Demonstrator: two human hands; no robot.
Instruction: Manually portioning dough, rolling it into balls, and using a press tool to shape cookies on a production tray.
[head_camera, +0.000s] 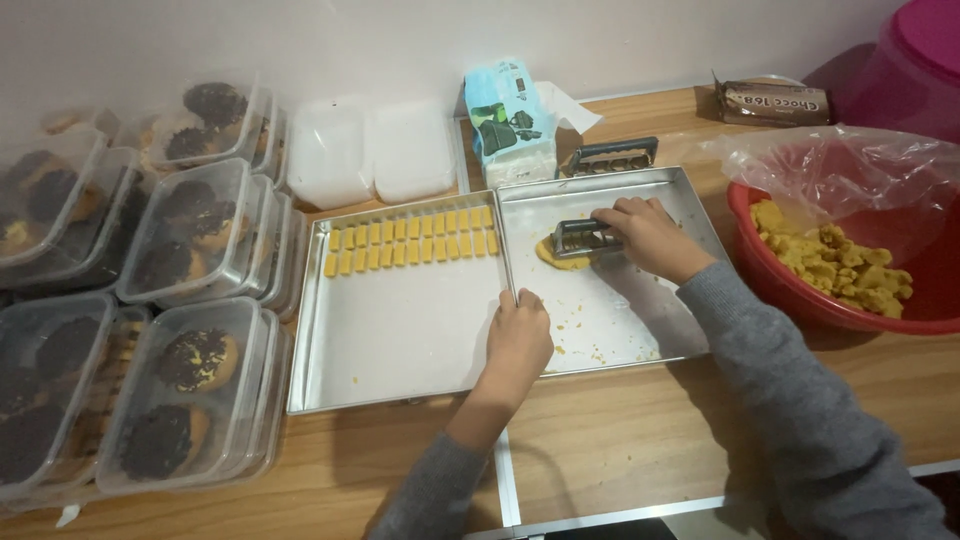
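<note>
**Ana:** Head view first: what is the right hand (648, 232) doing?

**Ben:** It grips a dark metal cutter with a handle (583, 238), which sits on a flattened lump of yellow dough (562, 256) in the right shallow steel tray (640, 330).

**Ana:** And the left hand (517, 338)?

**Ben:** Fingers curled, resting on the edge where that tray meets the left shallow steel tray (390, 350). It grasps nothing I can see.

**Ana:** What's in the left tray?

**Ben:** Two rows of small yellow dough bars (412, 244) along its far side.

**Ana:** Around them?

**Ben:** A red plastic bowl of crumbly yellow dough (830, 262) at right, and stacked clear plastic boxes of dark-topped cookies (190, 370) at left.
</note>
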